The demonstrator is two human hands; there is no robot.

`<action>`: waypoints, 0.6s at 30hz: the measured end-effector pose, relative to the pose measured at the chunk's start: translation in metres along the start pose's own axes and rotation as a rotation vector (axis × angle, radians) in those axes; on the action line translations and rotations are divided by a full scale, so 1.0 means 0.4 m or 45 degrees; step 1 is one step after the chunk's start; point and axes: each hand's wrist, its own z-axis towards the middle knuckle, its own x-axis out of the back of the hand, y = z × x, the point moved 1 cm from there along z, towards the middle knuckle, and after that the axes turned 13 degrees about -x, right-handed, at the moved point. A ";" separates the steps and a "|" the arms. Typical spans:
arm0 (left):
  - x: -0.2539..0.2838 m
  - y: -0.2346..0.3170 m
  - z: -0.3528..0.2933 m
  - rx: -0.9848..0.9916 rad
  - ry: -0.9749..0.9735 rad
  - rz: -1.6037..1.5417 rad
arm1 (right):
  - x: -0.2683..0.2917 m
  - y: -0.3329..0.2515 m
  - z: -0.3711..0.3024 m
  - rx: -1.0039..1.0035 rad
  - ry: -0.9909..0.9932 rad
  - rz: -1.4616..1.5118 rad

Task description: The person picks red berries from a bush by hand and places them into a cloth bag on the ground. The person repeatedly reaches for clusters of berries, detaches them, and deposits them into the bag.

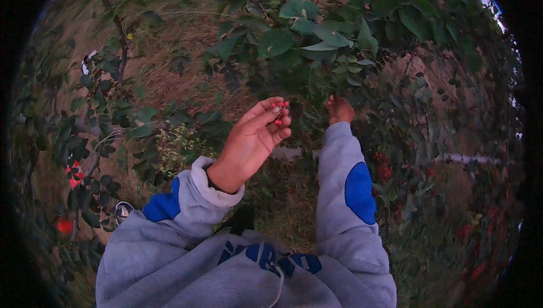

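My left hand is raised near the middle of the view, its fingers closed round a few small red berries. The berries show between the thumb and fingertips. Farther forward and to the right, my right hand reaches to the edge of the green foliage. Its fingers look bent together, and whatever they grip is lost among dark leaves. Broad green leaves hang just beyond both hands. Both arms wear grey sleeves with blue elbow patches.
Clusters of red berries grow in the shrub at the right. Leafy branches stand at the left, with a red and white object among them. A shoe shows at lower left. Dry brown grass covers the ground ahead.
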 end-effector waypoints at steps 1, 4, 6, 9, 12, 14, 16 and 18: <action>-0.001 -0.001 0.000 0.002 0.000 0.001 | 0.003 -0.005 -0.012 -0.025 -0.046 0.023; -0.007 -0.005 -0.005 0.017 -0.008 0.008 | 0.002 -0.007 -0.052 -0.034 -0.175 0.066; -0.013 -0.009 -0.007 0.027 -0.019 0.004 | -0.004 -0.005 -0.084 -0.044 -0.263 0.095; -0.024 -0.016 -0.014 0.039 -0.046 0.002 | -0.007 -0.010 -0.156 -0.104 -0.434 0.176; -0.039 -0.031 -0.024 0.089 -0.048 0.072 | -0.003 -0.008 -0.260 -0.164 -0.660 0.289; -0.052 -0.046 -0.036 0.007 -0.131 0.279 | 0.007 0.006 -0.340 -0.201 -0.739 0.308; -0.061 -0.081 -0.058 -0.048 -0.221 0.571 | 0.048 0.017 -0.422 -0.306 -0.822 0.319; -0.065 -0.115 -0.090 -0.188 -0.386 0.903 | 0.090 0.038 -0.490 -0.446 -0.897 0.376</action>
